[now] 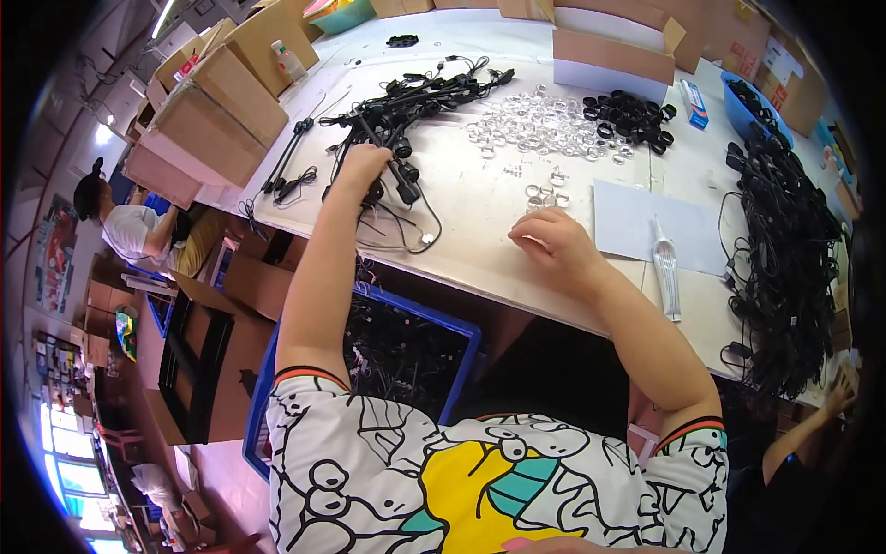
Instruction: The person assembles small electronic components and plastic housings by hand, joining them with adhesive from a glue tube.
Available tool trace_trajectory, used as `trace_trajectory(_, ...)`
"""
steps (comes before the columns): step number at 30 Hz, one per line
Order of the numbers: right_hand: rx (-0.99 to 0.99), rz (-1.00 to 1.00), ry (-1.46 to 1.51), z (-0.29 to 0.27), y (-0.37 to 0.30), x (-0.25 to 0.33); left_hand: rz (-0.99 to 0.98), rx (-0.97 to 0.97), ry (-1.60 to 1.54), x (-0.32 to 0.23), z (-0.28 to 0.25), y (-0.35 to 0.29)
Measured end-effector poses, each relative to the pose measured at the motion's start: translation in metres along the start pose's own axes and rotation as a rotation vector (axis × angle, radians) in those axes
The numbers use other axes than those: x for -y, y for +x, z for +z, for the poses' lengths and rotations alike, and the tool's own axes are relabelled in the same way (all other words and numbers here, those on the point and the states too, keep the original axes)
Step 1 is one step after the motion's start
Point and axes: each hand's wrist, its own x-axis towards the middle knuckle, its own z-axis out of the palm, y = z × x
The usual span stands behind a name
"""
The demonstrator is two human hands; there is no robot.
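Note:
My left hand is closed at the near end of a heap of black cabled parts. It seems to grip one of these slim rods with round heads, though my fingers hide most of the hold. Loose cable trails below it toward the table's front edge. My right hand hovers over the table with fingers loosely bent and a gap beside the thumb; nothing shows in it. Just beyond its fingertips sit a few clear round lenses. Farther back spread many more clear lenses, beside a pile of black rings.
A white sheet bears a white tube with a pointed nozzle. Bundled black cables hang over the right edge near a blue basin. Cardboard boxes stand left; a blue crate lies below. Other people sit nearby.

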Motion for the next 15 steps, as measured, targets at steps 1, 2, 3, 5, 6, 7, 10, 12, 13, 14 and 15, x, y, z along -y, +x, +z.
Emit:
trace_trajectory(1, 0.002, 0.019, 0.005, -0.001, 0.0, -0.003, -0.042, 0.076, -0.274, -0.009, -0.006, -0.007)
trace_trajectory(2, -0.003, 0.029, 0.006, -0.003, -0.001, -0.006, -0.087, 0.15, -0.547, -0.017, -0.015, -0.016)
trace_trajectory(3, 0.003, 0.037, 0.032, -0.004, 0.0, -0.005, -0.014, 0.166, -0.774, -0.017, -0.029, -0.025)
trace_trajectory(5, 0.012, 0.052, 0.06, -0.003, 0.0, -0.008, 0.15, 0.178, -1.101, -0.008, -0.056, -0.027)
trace_trajectory(6, 0.021, 0.051, 0.066, -0.002, 0.0, -0.007, 0.245, 0.161, -1.201, -0.003, -0.073, -0.03)
trace_trajectory(7, 0.025, 0.056, 0.068, -0.002, 0.0, -0.008, 0.311, 0.299, -1.282, -0.007, -0.088, -0.037)
trace_trajectory(10, 0.028, 0.138, 0.121, -0.003, -0.001, -0.002, 0.44, 0.347, -1.314, -0.026, -0.109, -0.071)
trace_trajectory(12, 0.01, 0.13, 0.138, -0.003, -0.003, 0.0, 0.443, 0.197, -1.232, -0.038, -0.105, -0.094)
trace_trajectory(13, -0.012, 0.133, 0.152, -0.003, -0.004, 0.002, 0.444, 0.227, -1.204, -0.042, -0.1, -0.104)
trace_trajectory(14, -0.012, 0.131, 0.149, -0.005, -0.004, 0.007, 0.427, 0.201, -1.129, -0.05, -0.092, -0.118)
trace_trajectory(15, -0.119, 0.013, 0.05, -0.008, -0.003, 0.013, 0.42, 0.26, -1.064, -0.055, -0.088, -0.131)
